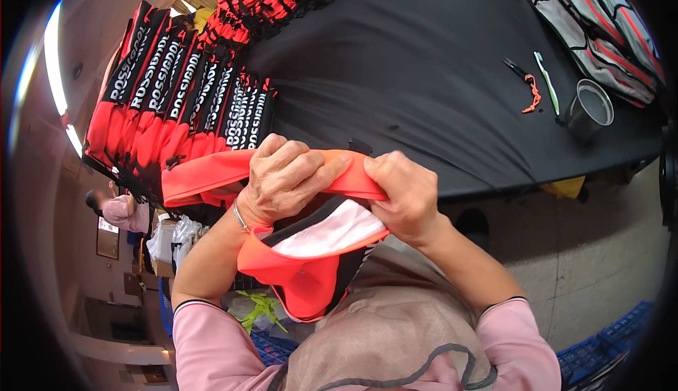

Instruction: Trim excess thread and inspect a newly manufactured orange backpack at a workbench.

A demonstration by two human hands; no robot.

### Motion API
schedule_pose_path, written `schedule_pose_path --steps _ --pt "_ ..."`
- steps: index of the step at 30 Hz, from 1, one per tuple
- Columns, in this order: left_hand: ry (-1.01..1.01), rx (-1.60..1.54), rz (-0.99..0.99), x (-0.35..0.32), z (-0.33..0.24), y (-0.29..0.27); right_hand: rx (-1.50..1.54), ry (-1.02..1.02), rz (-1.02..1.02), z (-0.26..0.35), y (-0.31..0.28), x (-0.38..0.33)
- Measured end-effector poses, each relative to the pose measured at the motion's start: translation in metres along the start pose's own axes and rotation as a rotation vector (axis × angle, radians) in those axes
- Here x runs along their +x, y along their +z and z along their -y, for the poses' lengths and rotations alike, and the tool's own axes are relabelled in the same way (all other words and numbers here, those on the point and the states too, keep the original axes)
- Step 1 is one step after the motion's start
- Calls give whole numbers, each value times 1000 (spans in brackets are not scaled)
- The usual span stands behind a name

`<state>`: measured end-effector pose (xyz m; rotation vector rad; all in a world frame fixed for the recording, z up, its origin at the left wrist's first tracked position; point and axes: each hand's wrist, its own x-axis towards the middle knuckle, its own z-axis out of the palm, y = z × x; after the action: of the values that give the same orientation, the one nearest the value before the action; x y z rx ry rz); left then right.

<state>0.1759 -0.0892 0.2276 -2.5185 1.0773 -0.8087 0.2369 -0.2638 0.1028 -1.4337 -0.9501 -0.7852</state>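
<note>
Above my lap I hold a red-orange and black fabric bag with both hands, close to the front edge of the black-covered table. A white lining shows in its gaping mouth. My left hand is closed over a wide red-orange band of the fabric, which sticks out to the left. Closed around the same band's right end is my right hand, thumb on top. The bag's lower part hangs below my hands against my brown apron. My palms hide part of the band.
Folded red and black bags stand in a row at the left, with a red and black heap behind. On the black cloth lie snips, a toothbrush, a metal cup and grey bags. A person is far left.
</note>
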Motion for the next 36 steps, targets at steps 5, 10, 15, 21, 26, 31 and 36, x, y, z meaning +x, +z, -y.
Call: schedule_pose_path --steps 5,10,15,21,26,31,36 --pt "61 -9 -100 -12 6 -8 969 731 254 -12 -29 33" --pt "65 -36 -96 -3 7 -9 730 639 515 -18 13 55" --pt "157 2 44 21 -9 -19 869 754 562 -27 31 66" --pt "108 -81 89 12 -11 -19 431 470 369 -26 34 76" --pt "3 -125 167 9 -5 -6 291 483 310 -49 61 64" --pt "-155 -195 75 1 26 26 255 709 269 -60 59 61" --pt "-202 -180 84 -7 49 44 573 878 428 -39 27 23"
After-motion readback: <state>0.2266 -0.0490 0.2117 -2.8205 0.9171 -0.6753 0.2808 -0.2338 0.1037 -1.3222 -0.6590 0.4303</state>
